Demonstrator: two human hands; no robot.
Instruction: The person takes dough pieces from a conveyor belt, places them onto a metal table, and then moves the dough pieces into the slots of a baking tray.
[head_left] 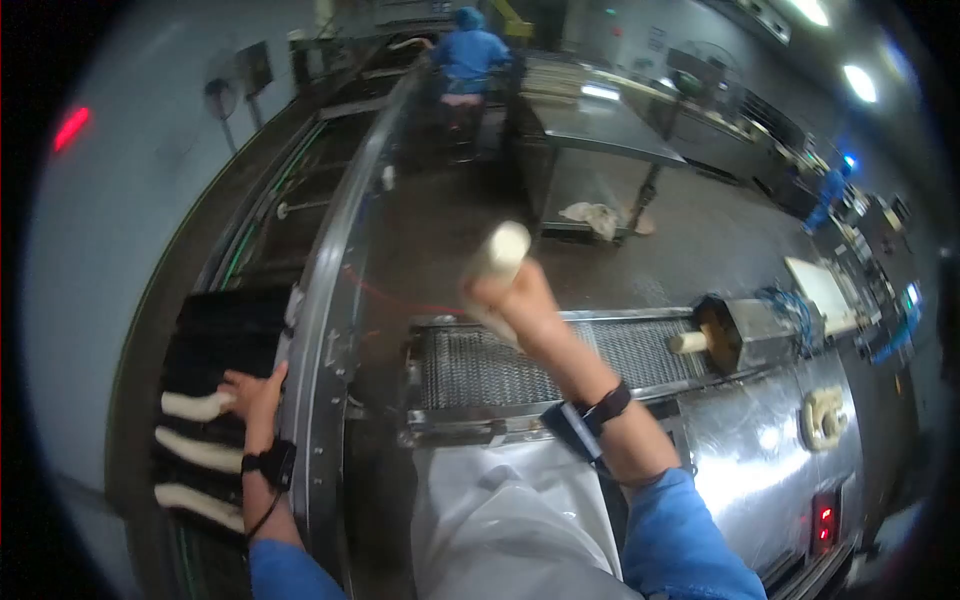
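Dough roll (497,252) — pale, cylindrical — clenched in raised right hand (515,300); left hand (255,392), fingers loose, touches another dough piece (195,405) on black tray (225,330).

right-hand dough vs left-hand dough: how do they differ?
Pose: right-hand dough is up in the air, tilted; left-hand dough lies flat on the black tray. Hold: the right hand wraps right-hand dough; the left hand touches left-hand dough's end. Both are pale and stick-shaped.

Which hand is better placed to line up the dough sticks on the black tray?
Left, likely. The left hand touches the top dough stick on the black tray. The right hand is raised over the mesh belt, gripping a dough roll.
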